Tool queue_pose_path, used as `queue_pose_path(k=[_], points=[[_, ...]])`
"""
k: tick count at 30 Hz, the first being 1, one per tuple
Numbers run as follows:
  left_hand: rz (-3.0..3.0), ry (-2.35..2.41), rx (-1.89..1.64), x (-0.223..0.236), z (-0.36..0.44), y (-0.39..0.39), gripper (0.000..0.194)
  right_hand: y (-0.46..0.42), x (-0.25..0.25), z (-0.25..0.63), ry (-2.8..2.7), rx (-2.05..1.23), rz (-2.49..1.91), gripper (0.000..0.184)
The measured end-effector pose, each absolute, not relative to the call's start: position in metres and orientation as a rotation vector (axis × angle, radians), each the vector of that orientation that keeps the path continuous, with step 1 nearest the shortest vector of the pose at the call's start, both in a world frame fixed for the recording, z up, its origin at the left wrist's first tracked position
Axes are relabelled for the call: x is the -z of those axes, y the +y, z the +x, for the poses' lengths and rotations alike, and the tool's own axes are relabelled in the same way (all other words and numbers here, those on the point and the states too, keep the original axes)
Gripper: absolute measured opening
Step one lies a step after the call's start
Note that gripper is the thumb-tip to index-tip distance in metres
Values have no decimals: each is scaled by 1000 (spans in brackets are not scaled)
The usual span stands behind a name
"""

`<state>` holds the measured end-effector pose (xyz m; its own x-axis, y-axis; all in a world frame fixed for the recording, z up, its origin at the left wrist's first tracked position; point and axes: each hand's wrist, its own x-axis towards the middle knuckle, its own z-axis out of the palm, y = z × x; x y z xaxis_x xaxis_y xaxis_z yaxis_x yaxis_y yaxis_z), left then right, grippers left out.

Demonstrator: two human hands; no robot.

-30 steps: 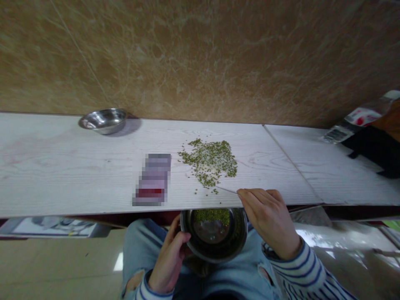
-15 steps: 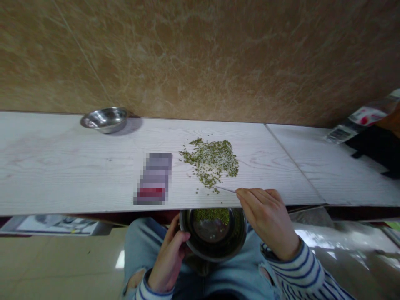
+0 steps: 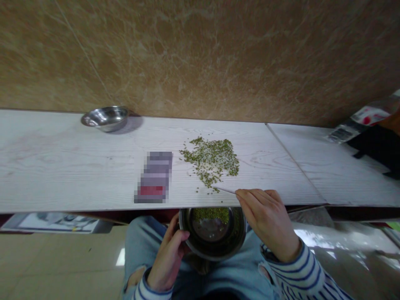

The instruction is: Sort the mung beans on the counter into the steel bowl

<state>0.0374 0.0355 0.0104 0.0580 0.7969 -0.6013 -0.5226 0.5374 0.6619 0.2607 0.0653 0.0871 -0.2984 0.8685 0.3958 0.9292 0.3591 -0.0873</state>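
Note:
Small green beans [image 3: 215,152], which look like mung beans, lie scattered over the white tabletop, with whitish specks among them. My right hand [image 3: 265,216] pinches a thin metal tool [image 3: 226,190]; its tip is at the near edge of the beans, and its exact kind is not clear. Below the table edge, my left hand [image 3: 170,254] grips the left rim of a steel bowl [image 3: 215,252], thumb on top. More green beans [image 3: 211,214] rest in the far side of that bowl, which is held over my lap.
A second steel bowl [image 3: 106,118] stands near the wall at the back left. A pixelated flat dark object [image 3: 153,177] lies left of the beans. At the far right are a clear plastic package [image 3: 359,121] and a black item [image 3: 379,143]. An open drawer [image 3: 59,223] shows below left.
Both hands hold nearly the same pose. The view has shifted very slightly; the beans and bowls look unmoved.

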Motion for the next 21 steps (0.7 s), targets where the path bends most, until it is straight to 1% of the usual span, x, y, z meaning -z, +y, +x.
queue_pose_path(k=[13,21], points=[[311,1117,-1018,-11,39,36,50,66,-90,264,-2249,224,-1552,16],[318,1130,-1011,-11,40,37,52,61,-87,260,-2273,169,-1545,18]])
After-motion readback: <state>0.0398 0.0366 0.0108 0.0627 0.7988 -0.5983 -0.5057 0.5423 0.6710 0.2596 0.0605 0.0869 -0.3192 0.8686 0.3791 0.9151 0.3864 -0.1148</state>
